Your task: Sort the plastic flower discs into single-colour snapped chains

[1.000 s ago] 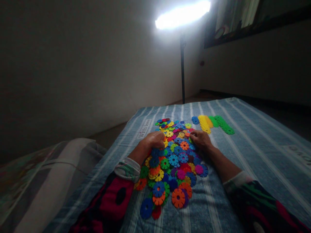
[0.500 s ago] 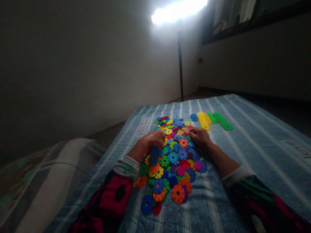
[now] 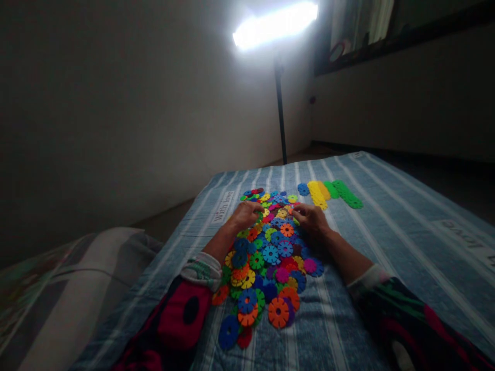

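A loose heap of plastic snowflake discs (image 3: 270,253), round with notched rims and in many colours, is spread over a striped cloth. At the heap's far left side, my left hand (image 3: 244,215) has its fingers bent down over the discs; whatever is between them is hidden. Across from it, my right hand (image 3: 312,218) is at the far right side of the heap, thumb and fingers drawn together by a small orange disc (image 3: 291,211). I cannot make out whether that disc is held. Green and yellow discs lie just under the left fingertips.
Beyond my right hand lie rows of overlapping discs: blue (image 3: 303,189), yellow (image 3: 318,195) and green (image 3: 348,195). The blue striped cloth (image 3: 402,247) covers the surface. A lit lamp on a dark pole (image 3: 281,113) stands past the far edge. Grey striped fabric (image 3: 96,273) is at left.
My left hand has moved slightly farther up the heap, away from me. The right hand stays by almost the same discs. The whole view has shifted a little.
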`<state>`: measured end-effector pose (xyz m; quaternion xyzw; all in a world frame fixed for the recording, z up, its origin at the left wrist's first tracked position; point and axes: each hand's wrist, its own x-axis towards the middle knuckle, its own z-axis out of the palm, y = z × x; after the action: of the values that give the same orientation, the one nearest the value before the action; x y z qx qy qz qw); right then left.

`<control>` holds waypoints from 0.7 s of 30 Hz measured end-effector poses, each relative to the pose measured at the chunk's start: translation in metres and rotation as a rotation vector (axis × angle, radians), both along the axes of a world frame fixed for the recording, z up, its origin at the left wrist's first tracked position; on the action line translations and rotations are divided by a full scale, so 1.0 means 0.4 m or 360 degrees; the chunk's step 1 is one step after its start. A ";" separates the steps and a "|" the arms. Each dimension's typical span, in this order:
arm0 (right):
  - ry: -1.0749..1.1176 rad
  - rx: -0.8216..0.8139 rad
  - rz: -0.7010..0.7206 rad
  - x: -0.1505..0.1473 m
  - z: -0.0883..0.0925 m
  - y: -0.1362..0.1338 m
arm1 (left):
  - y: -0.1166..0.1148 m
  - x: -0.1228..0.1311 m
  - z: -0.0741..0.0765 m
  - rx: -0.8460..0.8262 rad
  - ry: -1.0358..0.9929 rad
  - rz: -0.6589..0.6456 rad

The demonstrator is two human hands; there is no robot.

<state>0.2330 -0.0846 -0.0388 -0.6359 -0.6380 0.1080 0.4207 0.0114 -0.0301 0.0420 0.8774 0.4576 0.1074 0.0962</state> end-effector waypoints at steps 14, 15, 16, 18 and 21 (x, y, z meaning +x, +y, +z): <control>0.0499 0.0082 0.0281 -0.013 -0.012 0.021 | -0.001 0.172 -0.075 -0.0285 -0.0930 -0.0115; 0.0512 0.0070 0.0275 -0.012 -0.010 0.022 | 0.001 0.179 -0.075 -0.0294 -0.0928 -0.0113; 0.0522 0.0054 0.0270 -0.011 -0.008 0.022 | 0.002 0.184 -0.075 -0.0299 -0.0922 -0.0112; 0.0537 0.0023 0.0266 -0.010 -0.002 0.021 | 0.005 0.192 -0.074 -0.0284 -0.0902 -0.0114; 0.0544 -0.0021 0.0226 0.002 0.010 0.019 | 0.007 0.192 -0.068 -0.0128 -0.0816 -0.0080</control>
<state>0.2336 -0.0769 -0.0347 -0.5644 -0.5997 0.2481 0.5101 0.0881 -0.0274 0.0148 0.8280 0.4002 0.3058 0.2464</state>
